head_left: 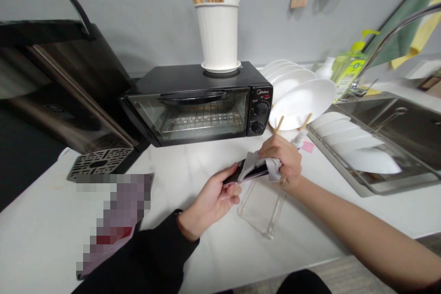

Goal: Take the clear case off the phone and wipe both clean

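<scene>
My left hand grips the near end of a smartphone, thumb on top and fingers underneath. The phone is tilted above the counter, dark on its upper face with a pinkish edge. A thin light-grey cloth is bunched over it. Closed around that cloth at the phone's far end is my right hand, its fingertips partly hidden by the fabric. Below the phone, a clear phone case lies on the white counter.
A black toaster oven stands behind, carrying a white cup of chopsticks. White plates stand in a rack by the sink. Near my right hand is a small bottle. At left are a dark appliance and a pixelated object.
</scene>
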